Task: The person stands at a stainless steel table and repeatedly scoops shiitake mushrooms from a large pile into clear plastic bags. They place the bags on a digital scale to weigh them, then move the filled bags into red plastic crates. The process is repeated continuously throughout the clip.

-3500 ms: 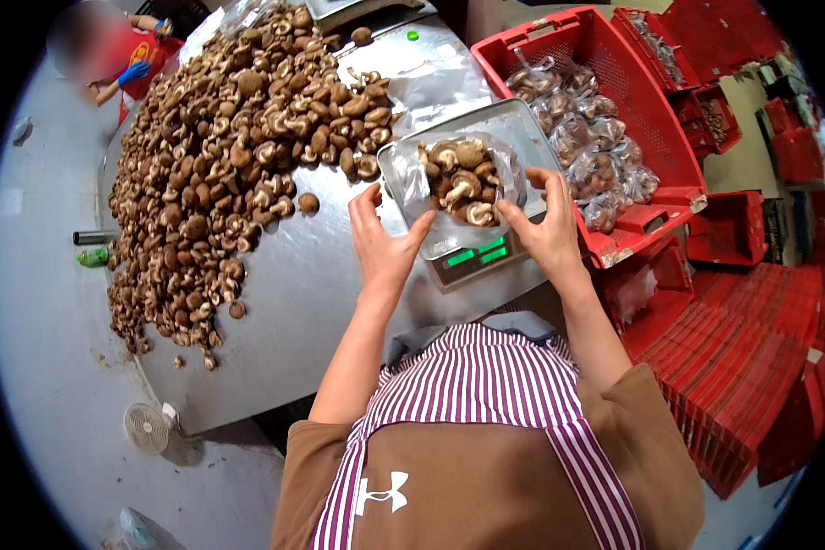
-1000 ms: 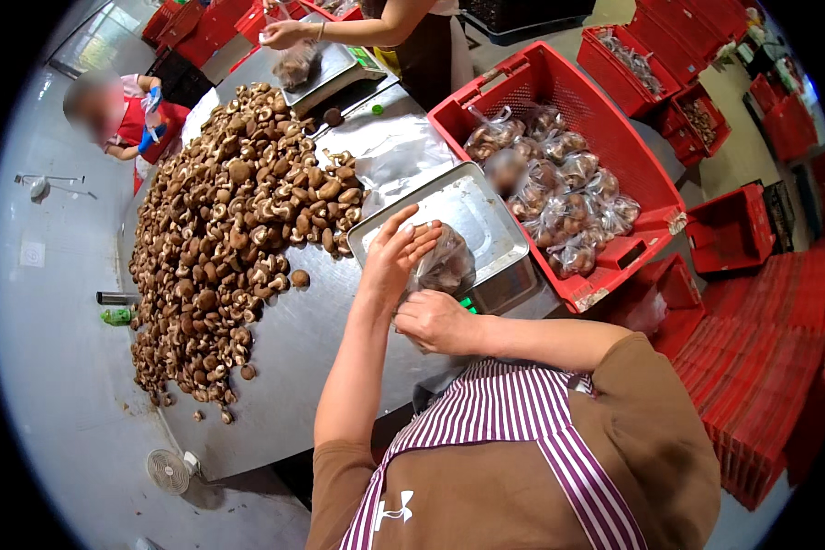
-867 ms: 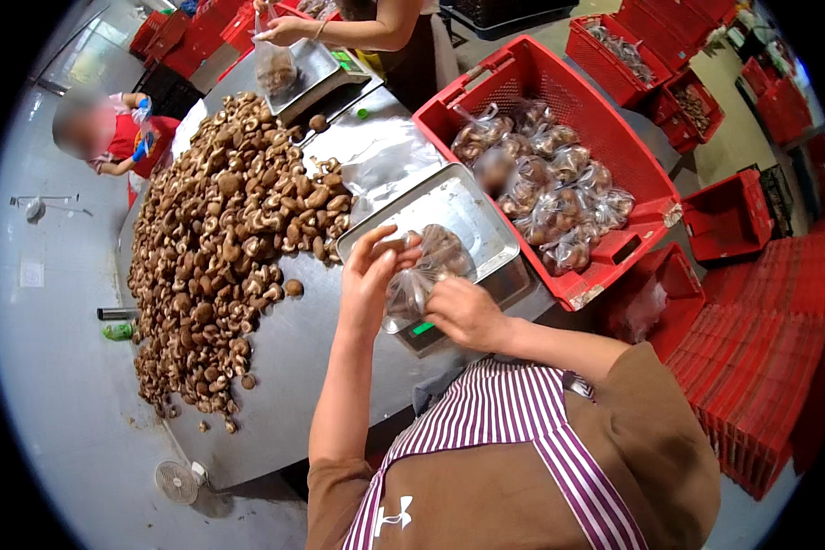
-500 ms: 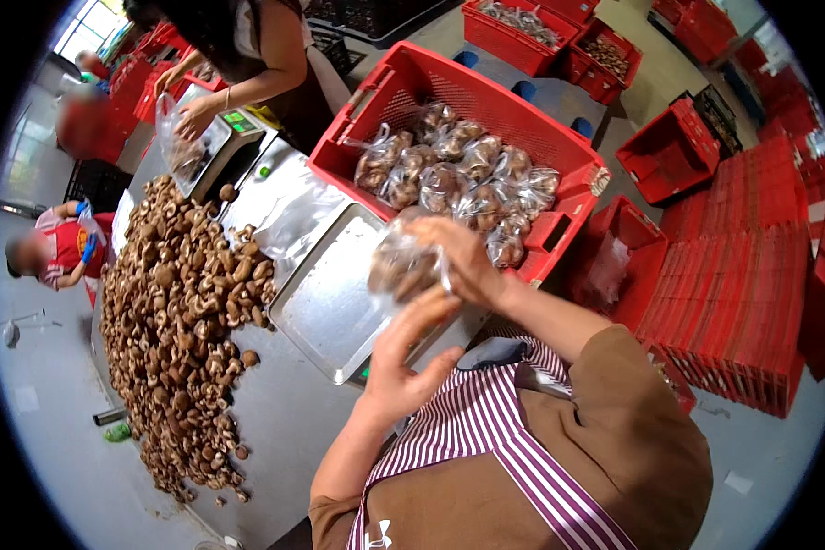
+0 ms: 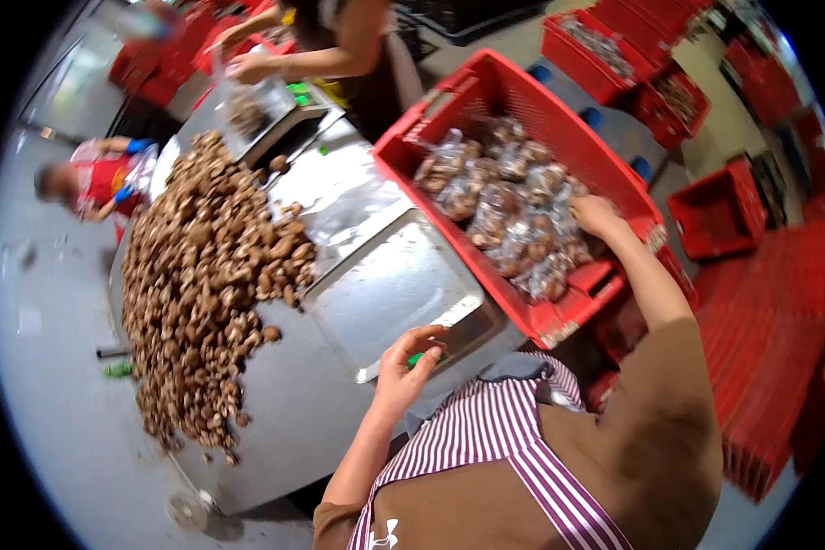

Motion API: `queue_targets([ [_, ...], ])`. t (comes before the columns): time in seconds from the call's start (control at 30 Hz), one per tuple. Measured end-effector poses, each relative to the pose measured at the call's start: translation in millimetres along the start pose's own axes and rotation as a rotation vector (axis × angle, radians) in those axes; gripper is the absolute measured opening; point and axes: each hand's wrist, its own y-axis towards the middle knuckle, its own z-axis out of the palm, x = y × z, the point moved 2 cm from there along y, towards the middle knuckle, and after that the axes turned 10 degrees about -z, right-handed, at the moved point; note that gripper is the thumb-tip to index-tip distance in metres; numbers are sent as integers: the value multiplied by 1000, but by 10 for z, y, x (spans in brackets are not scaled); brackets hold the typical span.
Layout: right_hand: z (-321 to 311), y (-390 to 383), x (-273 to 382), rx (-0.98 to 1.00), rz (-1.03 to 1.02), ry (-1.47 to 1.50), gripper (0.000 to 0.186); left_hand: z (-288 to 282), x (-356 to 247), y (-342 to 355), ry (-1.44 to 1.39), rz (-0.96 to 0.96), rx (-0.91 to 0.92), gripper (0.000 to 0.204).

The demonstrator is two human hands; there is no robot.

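My right hand [image 5: 598,216] reaches into the red crate [image 5: 504,81], its fingers curled against a clear plastic bag of mushrooms [image 5: 573,192] at the right of the pile. The fingertips are partly hidden among the bags. Several similar bags [image 5: 495,215] fill the crate's middle. My left hand [image 5: 407,365] is open and holds nothing, thumb apart from the fingers, over the near corner of the metal scale tray [image 5: 394,289]. Nothing lies on that tray. A heap of loose brown mushrooms [image 5: 206,275] spreads over the table to its left.
Thin plastic bags [image 5: 344,206] lie beyond the tray. Across the table a co-worker's hands [image 5: 252,66] hold a bag over another scale [image 5: 289,119]. Red crates [image 5: 720,209] stand to the right, beside a tall stack of red crates [image 5: 765,339]. Another person [image 5: 96,179] is at far left.
The bag of mushrooms has gone from over the tray into the red crate with my right hand. My left hand has let go of it. The view has shifted, so the scene sits further right.
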Motion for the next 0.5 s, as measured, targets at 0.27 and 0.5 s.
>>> queue_targets([
  [0.27,-965,1251,1857,-353,-457,403,22,-387,78,-9,-35,-35,-169,24],
  [0.5,-349,2372,3676,-385,-739,284,31,-856,137,-64,-128,-77,-327,23],
])
